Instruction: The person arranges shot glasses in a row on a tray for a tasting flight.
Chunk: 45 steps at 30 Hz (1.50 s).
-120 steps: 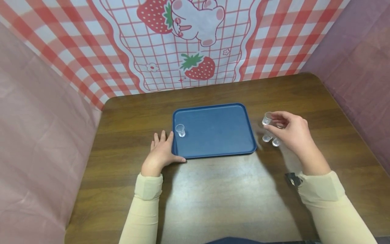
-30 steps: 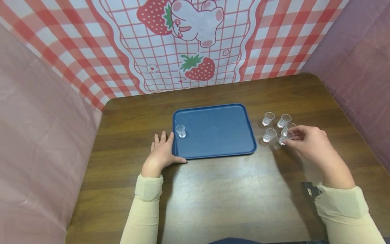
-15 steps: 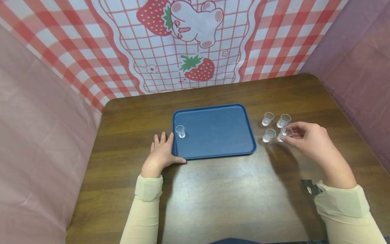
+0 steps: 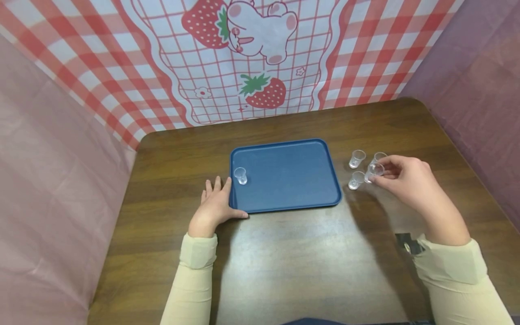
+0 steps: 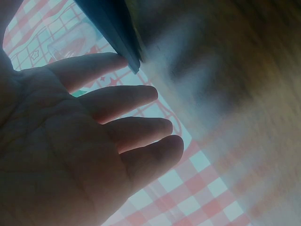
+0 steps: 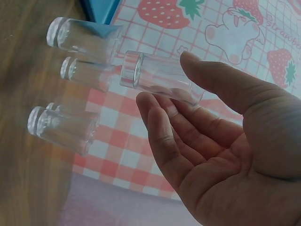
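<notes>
My right hand [image 4: 410, 180] pinches a small clear shot glass [image 6: 160, 75] between thumb and fingertips. In the right wrist view that glass is raised off the table, with its base pointing away from the palm. Below and beside it several matching glasses stand upright, among them a back-left glass [image 4: 357, 159] and a front-left glass [image 4: 355, 181]; my right hand partly hides the others in the head view. My left hand [image 4: 214, 205] lies with fingers spread against the left edge of a blue tray [image 4: 288, 176], the thumb along its front corner. One shot glass [image 4: 241, 176] stands near the tray's left side.
The brown wooden table [image 4: 300, 262] has rounded far corners. A red-and-white strawberry-print cloth [image 4: 260, 54] hangs behind it. Pinkish drapes [image 4: 48, 180] flank both sides. A black device [image 4: 409, 243] sits at the right wrist.
Four seconds ago my right hand was at the group's back-left glass. In the last second it has lifted another shot glass and moved slightly left and away from me. My left hand stays put.
</notes>
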Each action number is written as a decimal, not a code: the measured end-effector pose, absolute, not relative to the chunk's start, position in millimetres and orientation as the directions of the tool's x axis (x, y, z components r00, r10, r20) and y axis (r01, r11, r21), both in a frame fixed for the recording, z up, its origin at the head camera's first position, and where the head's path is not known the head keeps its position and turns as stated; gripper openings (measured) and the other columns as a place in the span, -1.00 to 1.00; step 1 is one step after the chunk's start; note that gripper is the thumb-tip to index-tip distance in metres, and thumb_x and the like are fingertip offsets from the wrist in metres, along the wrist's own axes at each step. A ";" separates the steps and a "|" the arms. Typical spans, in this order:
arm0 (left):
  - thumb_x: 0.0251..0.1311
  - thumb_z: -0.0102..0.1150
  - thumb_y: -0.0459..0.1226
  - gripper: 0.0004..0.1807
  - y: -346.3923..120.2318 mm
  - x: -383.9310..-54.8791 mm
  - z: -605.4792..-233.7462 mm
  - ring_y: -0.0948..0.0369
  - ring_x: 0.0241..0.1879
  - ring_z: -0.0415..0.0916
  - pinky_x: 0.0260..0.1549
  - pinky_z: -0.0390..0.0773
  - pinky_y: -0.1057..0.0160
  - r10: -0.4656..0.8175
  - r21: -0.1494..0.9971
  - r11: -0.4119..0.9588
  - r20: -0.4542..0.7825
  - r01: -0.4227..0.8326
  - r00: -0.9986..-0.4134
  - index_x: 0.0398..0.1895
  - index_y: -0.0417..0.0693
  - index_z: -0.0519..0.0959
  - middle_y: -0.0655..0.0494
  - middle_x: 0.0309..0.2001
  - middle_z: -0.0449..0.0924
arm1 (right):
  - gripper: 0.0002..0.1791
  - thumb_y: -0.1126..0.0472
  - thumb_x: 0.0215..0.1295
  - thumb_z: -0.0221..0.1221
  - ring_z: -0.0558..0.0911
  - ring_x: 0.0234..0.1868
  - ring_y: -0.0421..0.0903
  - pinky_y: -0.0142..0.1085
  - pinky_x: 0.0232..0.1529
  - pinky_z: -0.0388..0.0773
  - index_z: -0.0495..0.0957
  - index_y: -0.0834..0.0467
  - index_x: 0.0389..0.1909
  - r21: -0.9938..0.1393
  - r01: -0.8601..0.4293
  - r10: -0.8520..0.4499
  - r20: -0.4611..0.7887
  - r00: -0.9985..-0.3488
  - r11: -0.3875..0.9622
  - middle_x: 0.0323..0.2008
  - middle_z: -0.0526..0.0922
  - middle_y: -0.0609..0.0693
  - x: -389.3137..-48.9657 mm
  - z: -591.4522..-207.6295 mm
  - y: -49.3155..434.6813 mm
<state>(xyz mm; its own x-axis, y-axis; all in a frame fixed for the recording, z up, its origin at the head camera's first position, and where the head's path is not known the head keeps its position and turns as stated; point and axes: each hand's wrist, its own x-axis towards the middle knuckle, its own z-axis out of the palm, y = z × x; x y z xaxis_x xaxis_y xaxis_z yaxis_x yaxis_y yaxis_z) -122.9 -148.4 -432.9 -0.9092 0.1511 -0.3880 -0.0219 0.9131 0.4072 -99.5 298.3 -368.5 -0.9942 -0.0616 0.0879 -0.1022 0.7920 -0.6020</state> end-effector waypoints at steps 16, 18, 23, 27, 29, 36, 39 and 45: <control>-0.09 0.61 0.15 0.37 -146.5 -121.3 -433.6 -0.30 0.52 -0.50 0.44 -0.25 -0.23 0.151 0.410 0.912 -0.385 -0.022 -0.910 0.65 -0.14 -0.06 -0.33 0.59 -0.29 | -0.57 0.19 0.16 0.50 0.72 -0.23 0.04 -0.57 -0.44 0.52 0.66 0.36 -0.05 -0.645 -0.125 -0.097 0.078 -0.992 0.754 -0.22 0.74 0.23 -111.5 -351.4 272.8; -0.09 0.61 0.14 0.37 -145.9 -121.3 -433.1 -0.29 0.52 -0.50 0.44 -0.26 -0.22 0.151 0.409 0.912 -0.385 -0.022 -0.910 0.65 -0.13 -0.05 -0.33 0.59 -0.29 | -0.57 0.19 0.17 0.49 0.73 -0.20 0.11 -0.57 -0.43 0.53 0.65 0.38 -0.05 -0.657 -0.136 -0.114 0.076 -0.991 0.741 -0.21 0.74 0.25 -113.0 -350.6 268.5; -0.09 0.61 0.14 0.37 -144.5 -121.6 -431.8 -0.29 0.52 -0.50 0.44 -0.26 -0.22 0.149 0.405 0.914 -0.390 -0.024 -0.909 0.65 -0.14 -0.06 -0.33 0.59 -0.30 | -0.60 0.16 0.21 0.47 0.72 -0.18 0.10 -0.51 -0.38 0.55 0.67 0.33 -0.04 -0.657 -0.133 -0.132 0.051 -0.990 0.742 -0.20 0.74 0.20 -117.6 -349.5 258.3; -0.09 0.61 0.14 0.36 -143.9 -121.8 -431.0 -0.30 0.52 -0.49 0.44 -0.26 -0.22 0.152 0.405 0.914 -0.388 -0.020 -0.909 0.65 -0.14 -0.06 -0.34 0.59 -0.29 | -0.59 0.16 0.21 0.47 0.71 -0.16 0.10 -0.38 -0.33 0.61 0.67 0.32 -0.02 -0.651 -0.139 -0.149 0.041 -0.988 0.746 -0.17 0.72 0.21 -120.9 -350.7 250.0; -0.08 0.61 0.13 0.36 -143.8 -121.9 -430.9 -0.31 0.52 -0.49 0.44 -0.25 -0.23 0.154 0.405 0.914 -0.386 -0.017 -0.910 0.64 -0.15 -0.05 -0.34 0.59 -0.29 | -0.59 0.17 0.21 0.47 0.71 -0.16 0.10 -0.29 -0.29 0.65 0.66 0.33 -0.01 -0.656 -0.144 -0.160 0.036 -0.986 0.741 -0.17 0.72 0.22 -122.4 -352.3 245.7; -0.10 0.61 0.14 0.38 -144.4 -123.0 -431.0 -0.30 0.52 -0.49 0.44 -0.26 -0.22 0.159 0.409 0.913 -0.386 -0.014 -0.909 0.65 -0.14 -0.06 -0.34 0.59 -0.30 | -0.56 0.16 0.21 0.48 0.70 -0.15 0.05 -0.10 -0.20 0.68 0.65 0.31 0.02 -0.677 -0.127 -0.186 -0.015 -0.983 0.725 -0.15 0.72 0.17 -129.1 -358.5 229.8; -0.11 0.61 0.15 0.38 -145.3 -123.3 -430.8 -0.30 0.52 -0.50 0.44 -0.26 -0.22 0.158 0.406 0.914 -0.392 -0.016 -0.906 0.65 -0.15 -0.07 -0.33 0.59 -0.30 | -0.55 0.18 0.19 0.48 0.69 -0.16 0.04 -0.06 -0.17 0.67 0.65 0.32 0.03 -0.681 -0.141 -0.208 -0.016 -0.978 0.718 -0.15 0.72 0.17 -133.2 -360.4 222.3; -0.12 0.62 0.15 0.40 -147.2 -123.0 -429.6 -0.29 0.53 -0.51 0.44 -0.27 -0.21 0.153 0.408 0.913 -0.400 -0.026 -0.904 0.65 -0.15 -0.07 -0.32 0.59 -0.30 | -0.58 0.22 0.18 0.49 0.69 -0.14 0.04 -0.01 -0.10 0.65 0.66 0.31 0.00 -0.691 -0.179 -0.252 -0.006 -0.968 0.701 -0.15 0.72 0.16 -141.0 -365.6 205.7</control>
